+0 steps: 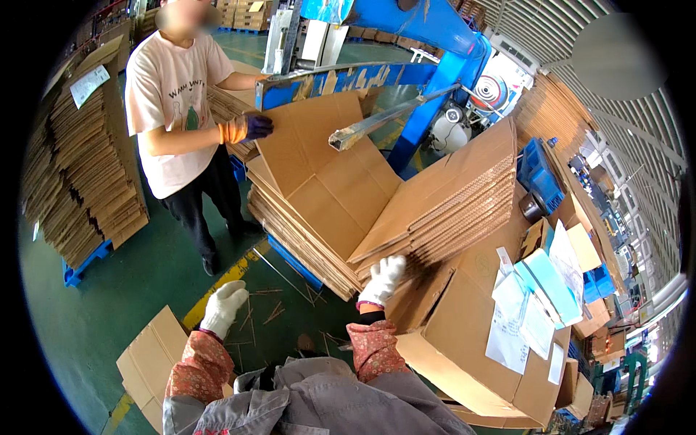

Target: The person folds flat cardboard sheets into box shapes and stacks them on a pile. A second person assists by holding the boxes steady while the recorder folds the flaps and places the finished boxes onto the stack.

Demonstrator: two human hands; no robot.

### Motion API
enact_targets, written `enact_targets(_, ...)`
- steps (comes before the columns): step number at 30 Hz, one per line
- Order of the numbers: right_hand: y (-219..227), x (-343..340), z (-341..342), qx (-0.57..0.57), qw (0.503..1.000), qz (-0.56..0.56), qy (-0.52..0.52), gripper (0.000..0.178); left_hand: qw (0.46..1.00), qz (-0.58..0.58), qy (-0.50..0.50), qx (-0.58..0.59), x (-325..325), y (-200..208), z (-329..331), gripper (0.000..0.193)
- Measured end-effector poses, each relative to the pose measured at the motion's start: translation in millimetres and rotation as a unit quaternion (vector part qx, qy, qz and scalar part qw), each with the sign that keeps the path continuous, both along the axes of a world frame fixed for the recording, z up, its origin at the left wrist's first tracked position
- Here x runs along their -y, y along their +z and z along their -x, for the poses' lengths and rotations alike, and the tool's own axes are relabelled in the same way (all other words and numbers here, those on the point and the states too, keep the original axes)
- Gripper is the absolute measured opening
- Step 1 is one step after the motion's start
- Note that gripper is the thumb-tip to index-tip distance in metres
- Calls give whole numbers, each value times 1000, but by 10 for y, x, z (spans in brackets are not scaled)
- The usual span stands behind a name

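My left hand (223, 308), in a white glove, hangs over the floor left of the cardboard stack. Its fingers are stretched loosely, and nothing is in them. My right hand (384, 281), also white-gloved, is at the near corner of the folded cardboard sheets (449, 199), fingers loosely bent; whether it touches them I cannot tell. These sheets lean up to the right. A flat cardboard sheet (341, 206) rises beside them on the stack (301, 235), under a blue machine arm (348, 80). Across the stack a co-worker's hand (246, 129), in an orange and dark glove, touches that sheet.
A metal bar (391, 116) juts over the stack. To my right stands a large carton (478, 326) with papers (518, 326) and a light-blue box (547, 286) on top. Another cardboard stack (87, 159) sits on a blue pallet at left. Thin scraps (274, 312) litter the floor.
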State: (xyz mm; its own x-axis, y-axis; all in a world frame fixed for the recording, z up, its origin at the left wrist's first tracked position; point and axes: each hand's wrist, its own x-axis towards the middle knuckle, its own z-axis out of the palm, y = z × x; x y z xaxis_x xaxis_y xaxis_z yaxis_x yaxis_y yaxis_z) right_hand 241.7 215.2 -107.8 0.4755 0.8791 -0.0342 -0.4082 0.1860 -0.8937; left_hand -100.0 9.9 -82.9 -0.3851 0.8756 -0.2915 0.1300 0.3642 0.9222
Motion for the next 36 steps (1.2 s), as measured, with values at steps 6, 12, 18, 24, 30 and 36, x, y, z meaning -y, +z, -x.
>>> enact_targets(6,503,-341,51,-84,992,-43,-81,98,972,-171,0,161,-184,-109,9,61)
enact_targets(12,421,-361,208,-78,996,-38,19,86,959,-252,-94,83,-436,351,-324,107)
enact_targets(18,548,-117,551,10,982,-62,180,73,844,-315,-345,-264,-1051,1129,-1159,136)
enact_targets(24,1395,-221,560,186,949,-214,139,61,858,-325,-222,-331,-1572,1749,-1432,54)
enact_targets(30,2101,-996,444,363,846,-365,139,38,930,-275,-67,236,-1412,1883,-1218,46)
enact_targets(36,2972,-1105,568,563,730,-303,240,25,807,-202,98,547,-1309,2189,-1096,54)
